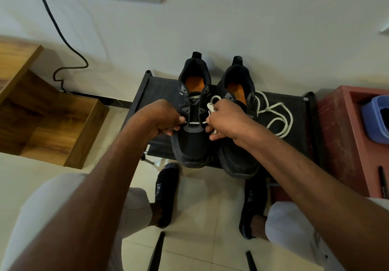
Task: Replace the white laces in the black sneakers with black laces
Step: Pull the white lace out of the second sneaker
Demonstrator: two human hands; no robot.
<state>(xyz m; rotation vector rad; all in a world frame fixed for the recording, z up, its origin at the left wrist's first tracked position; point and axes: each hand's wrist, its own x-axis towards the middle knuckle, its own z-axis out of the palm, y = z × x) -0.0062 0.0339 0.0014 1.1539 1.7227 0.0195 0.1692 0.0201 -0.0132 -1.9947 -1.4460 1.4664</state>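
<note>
1. Head view: two black sneakers stand side by side on a low dark rack (160,87), toes toward the person, heels against the wall.
2. The left hand (163,118) is curled at the outer edge of the left sneaker (192,144), thumb and fingertips pinching the shoe's eyelet edge right where the lowest lace bar ends; whether it also pinches lace I cannot tell.
3. The right hand (226,121) is closed around a bunched white lace (211,108), whose loops stick up above its knuckles, and a short end shows below its fingers.
4. Between the two hands a single short bar of that white lace crosses the lowest eyelets of the left sneaker; the eyelets above it are bare.
5. The right sneaker (237,161) sits under and beyond the right hand, its orange insole showing.
6. Out past the right wrist a second white lace (277,119) lies loose in curls on the rack's top, just beside the right sneaker.
7. Further to that side stands a red box (341,135) holding a blue tub (372,121).
8. Beneath the forearms, two feet in dark socks rest on pale floor tiles.
</note>
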